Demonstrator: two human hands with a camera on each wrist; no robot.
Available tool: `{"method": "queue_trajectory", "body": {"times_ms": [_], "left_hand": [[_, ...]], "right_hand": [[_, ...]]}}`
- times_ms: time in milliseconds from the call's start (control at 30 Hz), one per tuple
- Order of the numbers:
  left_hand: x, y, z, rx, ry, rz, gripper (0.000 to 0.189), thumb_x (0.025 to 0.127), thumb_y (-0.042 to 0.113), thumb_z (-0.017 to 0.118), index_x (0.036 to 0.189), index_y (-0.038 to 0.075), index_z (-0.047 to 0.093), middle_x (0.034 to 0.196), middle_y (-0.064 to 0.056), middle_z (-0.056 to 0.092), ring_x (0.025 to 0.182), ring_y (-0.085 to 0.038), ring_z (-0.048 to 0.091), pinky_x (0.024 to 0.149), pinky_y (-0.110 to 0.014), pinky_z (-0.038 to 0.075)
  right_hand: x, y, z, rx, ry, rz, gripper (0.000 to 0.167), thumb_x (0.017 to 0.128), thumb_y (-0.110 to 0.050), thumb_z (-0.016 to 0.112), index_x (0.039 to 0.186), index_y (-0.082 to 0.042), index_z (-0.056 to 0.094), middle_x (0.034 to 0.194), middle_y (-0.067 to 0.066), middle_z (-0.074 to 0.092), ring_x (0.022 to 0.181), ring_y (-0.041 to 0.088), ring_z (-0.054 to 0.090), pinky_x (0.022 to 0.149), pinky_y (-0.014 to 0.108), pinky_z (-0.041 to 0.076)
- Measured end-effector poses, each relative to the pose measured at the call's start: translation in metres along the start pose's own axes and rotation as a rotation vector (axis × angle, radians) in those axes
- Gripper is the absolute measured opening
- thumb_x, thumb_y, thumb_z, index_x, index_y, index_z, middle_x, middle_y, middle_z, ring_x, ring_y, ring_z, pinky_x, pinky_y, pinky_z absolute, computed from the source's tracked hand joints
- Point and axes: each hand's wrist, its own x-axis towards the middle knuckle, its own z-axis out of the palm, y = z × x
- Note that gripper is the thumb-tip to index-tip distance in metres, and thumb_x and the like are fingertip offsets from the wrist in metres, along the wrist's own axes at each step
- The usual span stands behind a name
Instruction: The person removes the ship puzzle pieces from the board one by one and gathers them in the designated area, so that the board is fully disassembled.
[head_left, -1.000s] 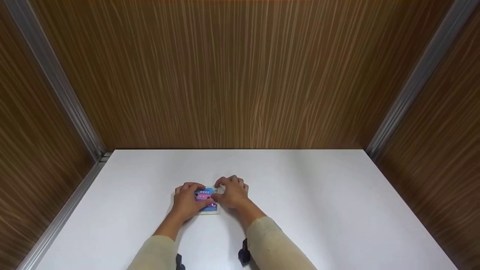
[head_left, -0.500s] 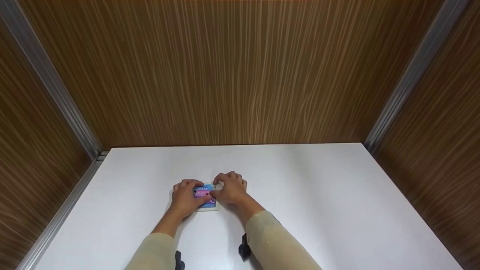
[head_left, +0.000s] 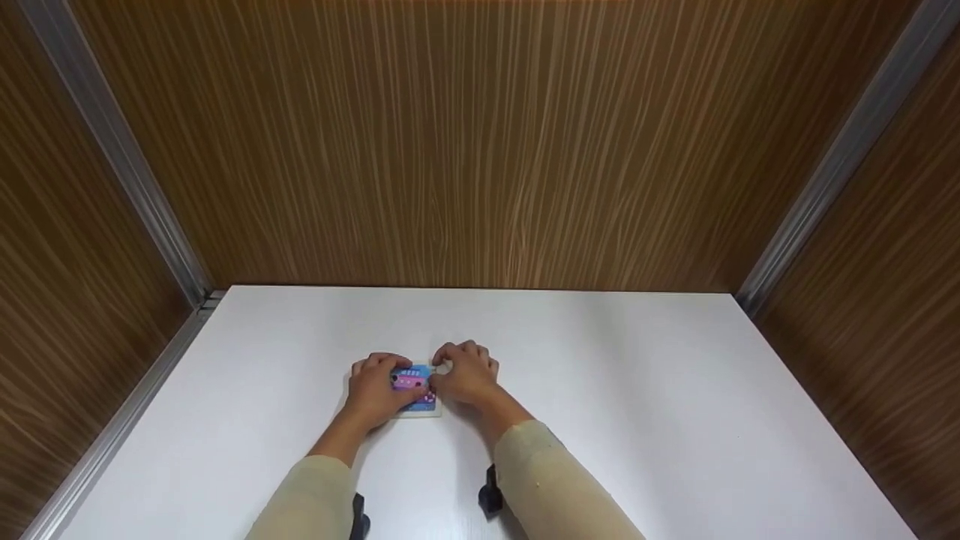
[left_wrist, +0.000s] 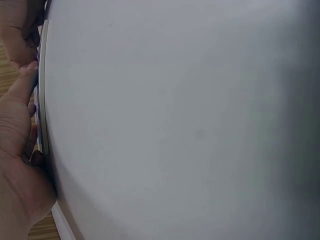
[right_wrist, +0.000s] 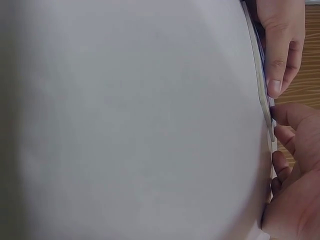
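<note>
Pale-rimmed board (head_left: pixel 409 381) patterned in blue and pink, flat on the white bench (head_left: pixel 637 390), left hand (head_left: pixel 371 390) gripping its left side, right hand (head_left: pixel 466 377) with fingers curled at its far right corner

A white table (left_wrist: pixel 175 120) fills most of the frame, darkening to a blur at the right edge. Near the left edge runs a thin board (left_wrist: pixel 43 90), seen edge-on. The left hand (left_wrist: pixel 19 162), lower left, holds it, thumb pointing up toward the right hand (left_wrist: pixel 17 32), upper left. Brown wood (left_wrist: pixel 44 230) shows at bottom left.
</note>
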Motion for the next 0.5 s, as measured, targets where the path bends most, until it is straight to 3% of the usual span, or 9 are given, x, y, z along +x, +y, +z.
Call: {"method": "queue_trajectory", "body": {"times_ms": [267, 500], "left_hand": [[0.0010, -0.0051, 0.0015, -0.044, 0.024, 0.038, 0.050, 0.092, 0.041, 0.087, 0.132, 0.016, 0.072, 0.152, -0.014, 0.059, 0.147, -0.043, 0.041, 0.123, -0.061, 0.037], [-0.0013, -0.0044, -0.0039, -0.049, 0.011, 0.037, 0.056, 0.093, 0.037, 0.088, 0.142, 0.015, 0.072, 0.158, -0.013, 0.058, 0.150, -0.042, 0.040, 0.125, -0.060, 0.039]], "right_hand": [[-0.0004, -0.0013, 0.0007, -0.004, 0.001, -0.003, 0.023, 0.094, -0.034, 0.077, 0.114, -0.025, 0.070, 0.142, 0.009, 0.055, 0.143, 0.036, 0.041, 0.122, 0.058, 0.029], [0.0013, -0.0008, 0.0011, -0.016, -0.011, -0.005, 0.023, 0.095, -0.037, 0.077, 0.114, -0.027, 0.070, 0.144, 0.009, 0.055, 0.146, 0.037, 0.041, 0.124, 0.058, 0.029]]}}
